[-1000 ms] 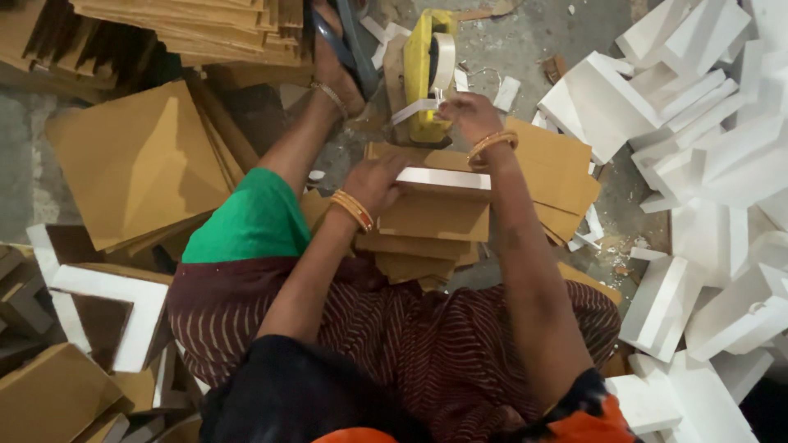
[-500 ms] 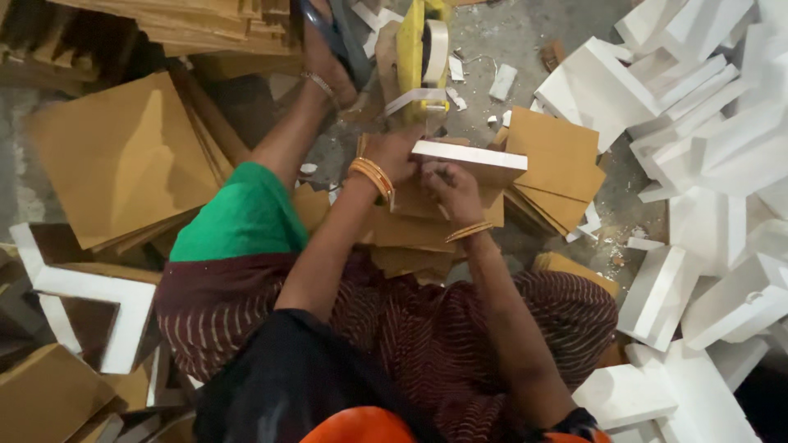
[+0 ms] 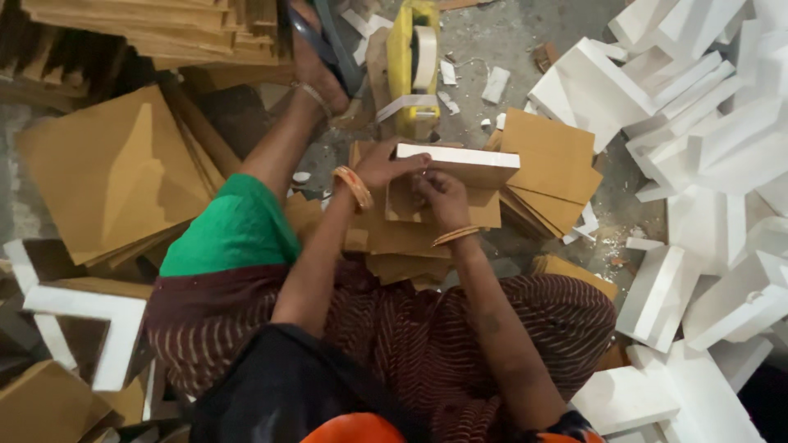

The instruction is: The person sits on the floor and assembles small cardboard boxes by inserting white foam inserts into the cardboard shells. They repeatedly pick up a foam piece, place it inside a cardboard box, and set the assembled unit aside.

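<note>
Both hands meet at centre frame on a brown cardboard piece with a white top edge [image 3: 455,164]. Left hand [image 3: 384,166], wrist ringed by an orange bangle [image 3: 354,187], is curled round the piece's left end; right hand [image 3: 443,197] is closed on its lower face, fingers bent. The piece stands tilted on a low stack of brown boards [image 3: 410,238], its right corner overhanging that stack.

Largest item: heap of white foam blocks [image 3: 706,148] filling the right side, from the upper right corner to the lower edge, its inner edge near the person's right knee. Next: fan of brown sheets [image 3: 115,172] at left, and a taller pile of boards [image 3: 164,33] across the upper left. White L-shaped corner pieces [image 3: 107,328] lie at lower left. Smaller brown squares [image 3: 550,168] sit just right of the held piece, touching it. Yellow tape dispenser [image 3: 413,61] stands upright at upper centre, a tape strip hanging just above the piece. Bare grey floor [image 3: 492,33] shows only at upper centre, dotted with white scraps; open room is narrow.
</note>
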